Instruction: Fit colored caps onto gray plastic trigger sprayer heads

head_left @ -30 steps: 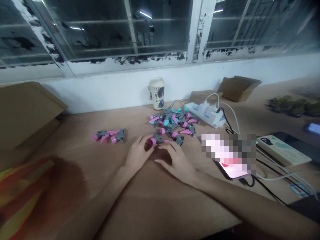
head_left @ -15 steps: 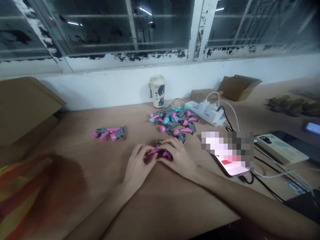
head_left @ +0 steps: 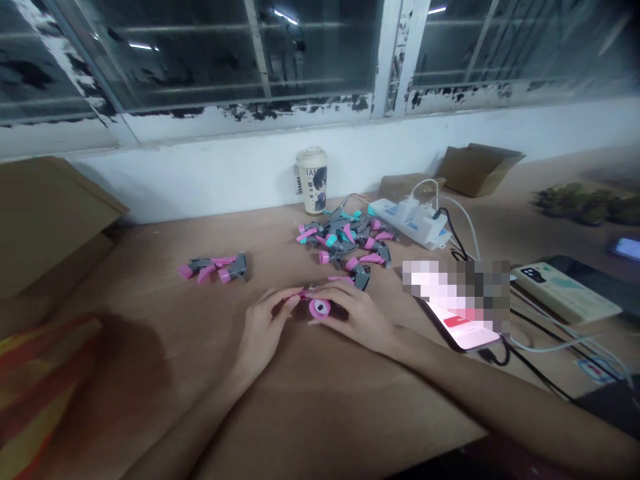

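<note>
Between both hands is a pink and grey trigger spray head, its round pink collar facing me with a white and dark centre. My left hand is closed, thumb and fingers pinching the slim pink part at its left. From the other side my right hand is wrapped round the body, most of which it hides. Just beyond my right fingers lies another pink and grey spray head. A heap of spray heads in grey, pink and turquoise spreads behind it. Off to the left sits a small group of pink and grey spray heads.
A lidded cup stands by the wall. To the right are a power strip with plugs and cables, a lit phone and a pale phone. Cardboard boxes and a red-yellow bag flank the left.
The spray head has turned so its collar opening faces me, and it has shifted slightly left. My left hand has moved a little left with its grip on the pink part.
</note>
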{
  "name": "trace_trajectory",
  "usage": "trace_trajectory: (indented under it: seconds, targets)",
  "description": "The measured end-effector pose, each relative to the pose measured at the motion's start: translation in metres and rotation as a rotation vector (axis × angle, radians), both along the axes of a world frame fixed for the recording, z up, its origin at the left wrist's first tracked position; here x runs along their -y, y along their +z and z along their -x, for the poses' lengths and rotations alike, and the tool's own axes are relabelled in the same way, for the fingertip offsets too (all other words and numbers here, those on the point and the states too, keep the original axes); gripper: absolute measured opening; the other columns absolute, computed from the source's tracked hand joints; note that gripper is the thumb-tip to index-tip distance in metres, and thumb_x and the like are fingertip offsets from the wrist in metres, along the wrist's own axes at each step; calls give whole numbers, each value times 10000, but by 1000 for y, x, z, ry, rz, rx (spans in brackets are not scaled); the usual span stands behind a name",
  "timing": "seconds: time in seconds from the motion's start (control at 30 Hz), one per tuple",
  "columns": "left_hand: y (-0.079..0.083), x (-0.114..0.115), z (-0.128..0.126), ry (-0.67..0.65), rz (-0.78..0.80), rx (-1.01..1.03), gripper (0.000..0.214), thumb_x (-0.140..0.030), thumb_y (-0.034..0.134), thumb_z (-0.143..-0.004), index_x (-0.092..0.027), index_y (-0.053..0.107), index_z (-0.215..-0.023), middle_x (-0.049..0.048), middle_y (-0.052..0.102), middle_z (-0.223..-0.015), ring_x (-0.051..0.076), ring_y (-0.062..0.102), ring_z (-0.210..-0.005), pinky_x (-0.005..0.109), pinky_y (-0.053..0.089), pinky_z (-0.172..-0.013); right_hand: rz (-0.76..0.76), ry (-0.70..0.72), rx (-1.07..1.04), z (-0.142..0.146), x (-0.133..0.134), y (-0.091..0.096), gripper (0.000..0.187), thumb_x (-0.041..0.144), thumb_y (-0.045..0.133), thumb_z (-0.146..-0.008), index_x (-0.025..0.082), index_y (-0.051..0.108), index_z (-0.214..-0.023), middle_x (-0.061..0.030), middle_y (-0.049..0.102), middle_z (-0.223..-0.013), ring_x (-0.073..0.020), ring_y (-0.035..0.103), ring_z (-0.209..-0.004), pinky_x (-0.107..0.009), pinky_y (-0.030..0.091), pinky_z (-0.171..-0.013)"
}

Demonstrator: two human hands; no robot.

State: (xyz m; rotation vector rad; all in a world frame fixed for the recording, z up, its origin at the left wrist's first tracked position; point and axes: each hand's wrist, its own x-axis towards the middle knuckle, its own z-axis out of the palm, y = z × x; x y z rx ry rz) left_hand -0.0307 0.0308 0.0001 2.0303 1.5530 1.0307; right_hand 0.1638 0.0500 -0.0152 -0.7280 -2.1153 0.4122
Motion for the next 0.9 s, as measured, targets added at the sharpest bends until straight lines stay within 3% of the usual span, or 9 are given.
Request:
trace_trajectory:
  seconds: [0.2,0.37,0.67,0.9]
  targets:
    - [9,16,-11,-2,-234,-88,202,-279,548,-841,-246,651,-1011,37,611,-1131,204,557,-1064,386,428,-951,-97,1,-47,-1,0,-1,349,286,595,-834,233,553,-1176,-41,666,-1025,-176,595,-970,-366,445,-923]
    - [9,17,-14,-94,-86,-18,270,-236,582,-804,-250,608,-1073,35,608,-1115,198,570,-1043,371,454,-921,-140,-40,15,1,-1,-4,284,297,612,-819,222,611,-1094,-28,689,-921,-181,596,-890,-398,414,-920]
    - [7,6,-9,-243,155,155,212,-234,635,-767,-230,658,-978,57,603,-1102,217,553,-1067,420,413,-966,-157,-19,81,1,2,-5,233,314,610,-818,257,638,-1042,2,684,-898,-159,581,-875,-406,353,-969]
    - [5,6,-10,-246,179,181,189,-237,629,-762,-215,639,-949,54,594,-1034,210,559,-1016,394,418,-939,-137,6,62,2,6,-4,251,306,605,-823,261,642,-1067,-13,659,-883,-179,549,-886,-399,411,-905]
